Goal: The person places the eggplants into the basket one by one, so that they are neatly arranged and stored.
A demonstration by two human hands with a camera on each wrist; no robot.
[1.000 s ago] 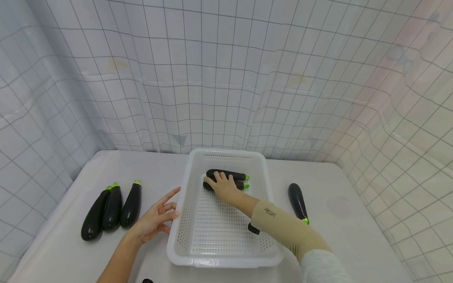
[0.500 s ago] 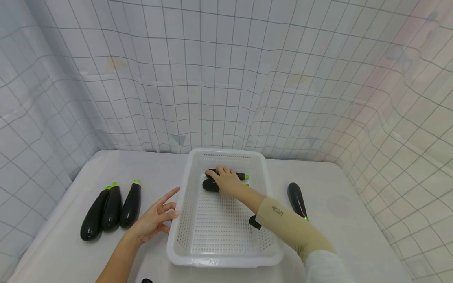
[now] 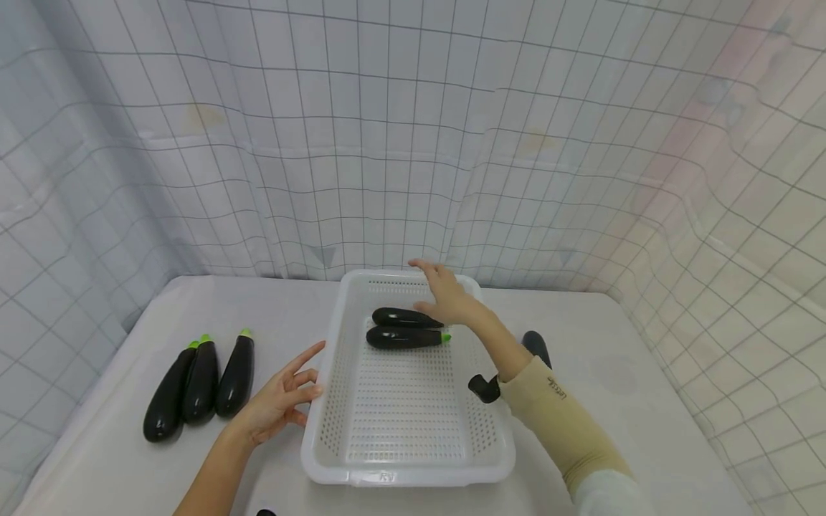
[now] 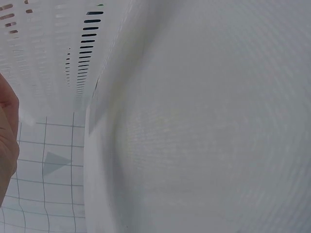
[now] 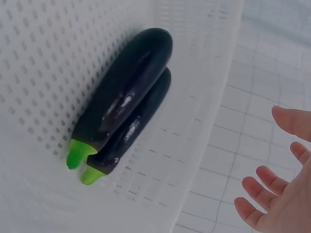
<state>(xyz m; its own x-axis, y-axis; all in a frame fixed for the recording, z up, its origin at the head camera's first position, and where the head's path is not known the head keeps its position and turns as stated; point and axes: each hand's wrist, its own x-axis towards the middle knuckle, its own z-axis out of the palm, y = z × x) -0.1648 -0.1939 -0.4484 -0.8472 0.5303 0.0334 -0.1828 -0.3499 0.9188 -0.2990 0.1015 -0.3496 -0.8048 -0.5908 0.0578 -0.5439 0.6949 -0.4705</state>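
Note:
Two glossy dark eggplants lie side by side across the far half of a white perforated plastic basket: the nearer eggplant and the farther eggplant. Both green stem ends show in the right wrist view, where the nearer eggplant looks larger. My right hand is over the basket's far right part, its fingers spread and holding nothing. In the head view it covers the farther eggplant's stem. My left hand has its fingertips at the left rim of the basket, fingers loosely extended.
Left of the basket, three more eggplants lie on the white tabletop. Another eggplant lies to the right, partly hidden by my right forearm. A white grid-patterned curtain surrounds the table at the back and sides.
My right hand has come off the eggplants, rising and moving right toward the basket's far right rim. The two eggplants stay in the basket. My left hand stays at the left rim.

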